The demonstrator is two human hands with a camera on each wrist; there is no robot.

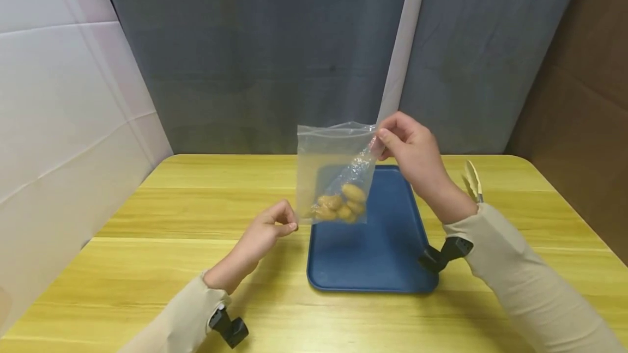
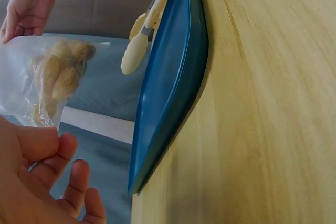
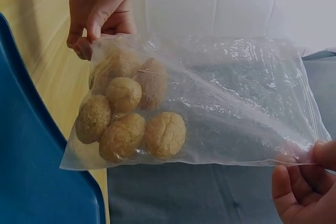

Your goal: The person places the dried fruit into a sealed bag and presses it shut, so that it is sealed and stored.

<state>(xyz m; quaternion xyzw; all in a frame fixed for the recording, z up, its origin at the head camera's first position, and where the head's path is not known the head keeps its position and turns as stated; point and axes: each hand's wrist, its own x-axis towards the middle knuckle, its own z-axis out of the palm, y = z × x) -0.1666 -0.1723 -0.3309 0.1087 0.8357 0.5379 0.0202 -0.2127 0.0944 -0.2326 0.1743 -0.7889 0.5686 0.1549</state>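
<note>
A clear zip bag [image 1: 314,162] hangs upright over the blue tray [image 1: 378,255], with several small potatoes [image 3: 124,135] gathered at its bottom. My right hand [image 1: 414,148] pinches the bag's upper right corner between thumb and fingers. At the lower left corner, my left hand [image 1: 270,230] pinches the bag's edge with thumb and forefinger. In the left wrist view, the other fingers of that hand are loosely bent below the bag. The zip edge runs along the top, and whether it is sealed cannot be told.
Tongs [image 1: 473,181] with cream-coloured tips stand behind the right wrist, partly hidden by the sleeve. The wooden table [image 1: 162,255] reaches a grey curtain [image 1: 245,59] at the back. A white panel [image 1: 73,97] borders the left side, a brown one [image 1: 579,97] the right.
</note>
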